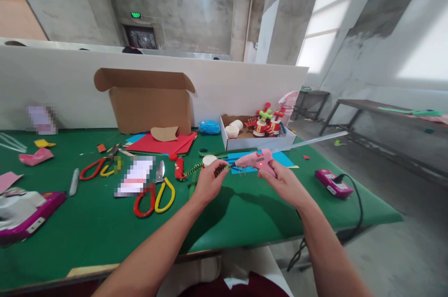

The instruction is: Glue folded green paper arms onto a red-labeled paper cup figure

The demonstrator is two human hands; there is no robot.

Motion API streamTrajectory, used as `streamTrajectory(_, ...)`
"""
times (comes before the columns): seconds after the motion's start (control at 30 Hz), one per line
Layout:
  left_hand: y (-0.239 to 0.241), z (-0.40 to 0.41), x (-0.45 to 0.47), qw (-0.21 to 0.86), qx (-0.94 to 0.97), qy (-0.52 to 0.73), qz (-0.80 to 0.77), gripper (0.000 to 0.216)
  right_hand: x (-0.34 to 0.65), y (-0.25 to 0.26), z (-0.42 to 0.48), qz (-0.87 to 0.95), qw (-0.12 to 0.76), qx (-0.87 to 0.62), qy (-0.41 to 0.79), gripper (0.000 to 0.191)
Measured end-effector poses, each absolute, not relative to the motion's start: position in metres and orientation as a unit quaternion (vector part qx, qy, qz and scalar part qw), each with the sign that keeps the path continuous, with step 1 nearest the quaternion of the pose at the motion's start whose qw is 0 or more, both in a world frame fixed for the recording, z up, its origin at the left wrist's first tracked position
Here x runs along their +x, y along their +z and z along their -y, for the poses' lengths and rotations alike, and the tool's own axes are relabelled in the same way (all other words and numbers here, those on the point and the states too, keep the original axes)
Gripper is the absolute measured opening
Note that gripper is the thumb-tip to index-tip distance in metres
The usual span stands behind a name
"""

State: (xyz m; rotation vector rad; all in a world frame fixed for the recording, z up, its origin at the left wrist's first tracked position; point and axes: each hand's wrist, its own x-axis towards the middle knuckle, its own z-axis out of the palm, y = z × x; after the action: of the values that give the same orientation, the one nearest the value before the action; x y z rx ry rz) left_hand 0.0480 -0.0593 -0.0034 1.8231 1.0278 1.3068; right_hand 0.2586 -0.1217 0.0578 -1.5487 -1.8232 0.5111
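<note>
Gripping the pink hot-glue gun [254,160], the right hand [280,179] holds it over the green tabletop [245,222], nozzle pointing left toward the left hand [210,181]. Its clear glue stick [317,138] slants out behind, rightward. The left hand's fingers pinch a coiled strip [193,168] running left to a red roll [179,168]. Lettering on the lit green wall sign [136,15] is too small to read.

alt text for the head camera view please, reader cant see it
A person's right hand holds a pink glue gun pointed at a green coil pinched in the left hand. On the green table lie scissors and red sheets, with a white box of craft pieces behind.
</note>
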Motion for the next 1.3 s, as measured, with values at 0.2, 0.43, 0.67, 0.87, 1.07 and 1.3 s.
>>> streamTrajectory(0.2,-0.0030,0.0598,0.0481,0.330,0.700,0.495,-0.395,0.017,0.2578,0.0588,0.1219,0.701,0.353,-0.588,0.195,0.026)
streamTrajectory(0.43,-0.0037,0.0590,0.0479,0.329,0.702,0.493,-0.396,0.017,0.2574,0.0591,0.1225,0.705,0.351,-0.585,0.192,0.026)
streamTrajectory(0.67,-0.0054,0.0578,0.0477,0.323,0.706,0.495,-0.391,0.016,0.2579,0.0606,0.1239,0.706,0.346,-0.588,0.191,0.026)
streamTrajectory(0.87,-0.0051,0.0578,0.0475,0.328,0.707,0.489,-0.392,0.016,0.2577,0.0601,0.1238,0.701,0.347,-0.593,0.191,0.026)
streamTrajectory(1.07,-0.0047,0.0583,0.0474,0.333,0.704,0.488,-0.394,0.017,0.2576,0.0589,0.1242,0.700,0.349,-0.592,0.194,0.028)
streamTrajectory(1.3,-0.0046,0.0581,0.0474,0.339,0.704,0.486,-0.392,0.017,0.2608,0.0563,0.1230,0.706,0.355,-0.581,0.194,0.026)
